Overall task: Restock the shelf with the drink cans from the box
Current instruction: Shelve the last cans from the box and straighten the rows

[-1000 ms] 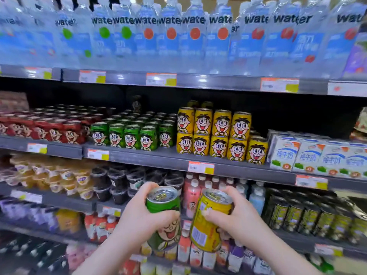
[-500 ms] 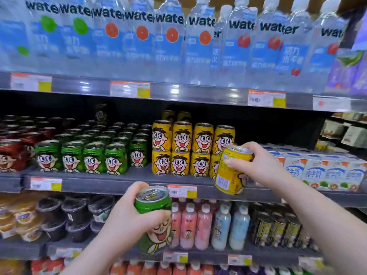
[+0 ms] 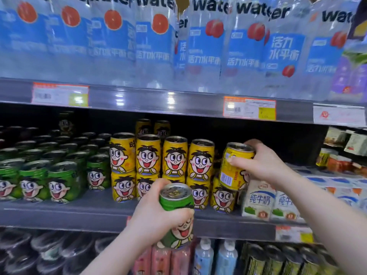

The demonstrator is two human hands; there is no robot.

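Observation:
My right hand (image 3: 262,165) grips a yellow can (image 3: 234,165), tilted slightly, at the right end of the upper row of stacked yellow cans (image 3: 160,153), above a lower yellow can (image 3: 223,197). My left hand (image 3: 156,213) holds a green can (image 3: 177,215) upright in front of the middle shelf (image 3: 79,213), below the yellow stack. Green cans (image 3: 59,179) stand in rows on the shelf's left part. The box is out of view.
White milk cartons (image 3: 258,199) stand right beside the yellow cans. Water bottles (image 3: 198,46) fill the shelf above, with price tags (image 3: 249,108) on its edge. Bottles and dark cans (image 3: 278,259) sit on the shelf below.
My right hand has carried the yellow can up and in onto the shelf, at the right end of the top yellow row. My left hand has lifted the green can slightly toward the shelf.

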